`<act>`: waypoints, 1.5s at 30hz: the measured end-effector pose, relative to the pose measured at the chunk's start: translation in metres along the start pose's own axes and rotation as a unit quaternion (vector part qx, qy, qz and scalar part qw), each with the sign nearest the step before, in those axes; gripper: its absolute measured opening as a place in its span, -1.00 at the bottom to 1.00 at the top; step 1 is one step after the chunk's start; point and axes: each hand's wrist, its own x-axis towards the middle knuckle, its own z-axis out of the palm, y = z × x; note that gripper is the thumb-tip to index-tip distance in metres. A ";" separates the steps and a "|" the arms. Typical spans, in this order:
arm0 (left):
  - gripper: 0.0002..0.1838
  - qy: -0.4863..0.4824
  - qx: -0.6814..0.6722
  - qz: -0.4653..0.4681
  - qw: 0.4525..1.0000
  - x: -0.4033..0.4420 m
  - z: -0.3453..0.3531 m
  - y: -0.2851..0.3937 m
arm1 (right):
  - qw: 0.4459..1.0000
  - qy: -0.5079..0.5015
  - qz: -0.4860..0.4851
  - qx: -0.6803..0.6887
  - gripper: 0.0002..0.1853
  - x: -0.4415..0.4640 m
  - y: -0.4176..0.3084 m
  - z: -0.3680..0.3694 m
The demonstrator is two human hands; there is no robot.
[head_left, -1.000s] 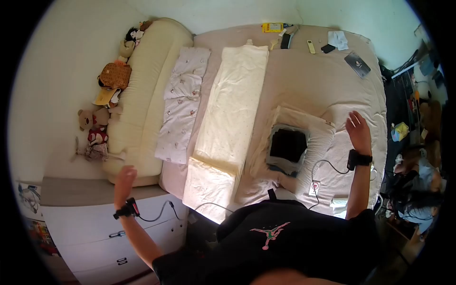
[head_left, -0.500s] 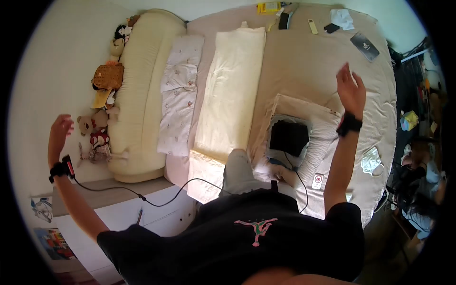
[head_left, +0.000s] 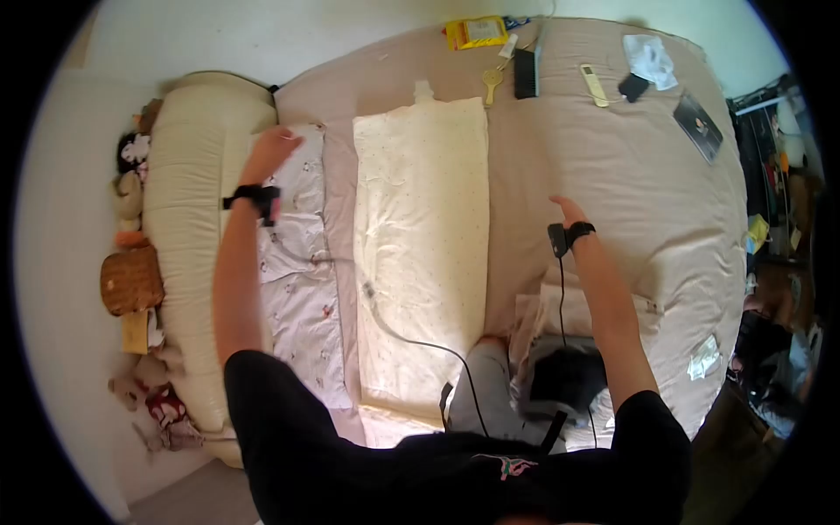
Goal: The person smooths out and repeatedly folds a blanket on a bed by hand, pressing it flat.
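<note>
We see the cream folded blanket (head_left: 424,236) stretched near to far on the beige bed sheet (head_left: 604,153), presumably laid flat to keep its folds straight. The printed folded quilt (head_left: 306,341) runs parallel on its left, beside the bolster (head_left: 188,192), perhaps so that the pieces stay separate. The left hand (head_left: 269,156) is over the quilt's far end; we cannot tell whether its blurred fingers grip or merely touch the cloth. The right hand (head_left: 571,213) appears released, nothing visible in it, above the sheet. The blanket lies between both hands, apart from the right; dark folded clothes (head_left: 569,376) lie nearer, at right.
</note>
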 end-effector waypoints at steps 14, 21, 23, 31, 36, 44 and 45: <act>-0.80 -0.049 -0.283 -0.263 0.921 0.092 0.395 -0.181 | 0.974 0.176 0.139 -0.042 -0.03 0.109 0.015 0.062; -0.91 -0.179 -0.427 -0.207 0.862 0.062 0.396 -0.212 | 0.980 0.123 0.157 -0.026 0.01 0.129 0.028 0.051; -0.81 -0.111 -0.242 -0.108 0.958 0.064 0.408 -0.219 | 0.979 0.130 0.154 -0.041 -0.01 0.120 0.023 0.055; -0.40 0.063 -0.145 -0.148 0.976 0.054 0.394 -0.205 | 0.972 0.160 0.172 -0.014 0.01 0.110 0.015 0.066; -0.46 0.056 -0.061 -0.155 0.984 0.041 0.384 -0.148 | 0.970 0.165 0.179 0.013 0.01 0.110 0.015 0.066; -0.70 0.161 -0.214 -0.200 0.943 0.031 0.421 -0.156 | 0.972 0.119 0.187 -0.072 0.05 0.124 0.023 0.044; -0.75 0.237 -0.207 -0.175 0.933 0.032 0.418 -0.162 | 0.973 0.126 0.188 -0.050 0.04 0.119 0.021 0.051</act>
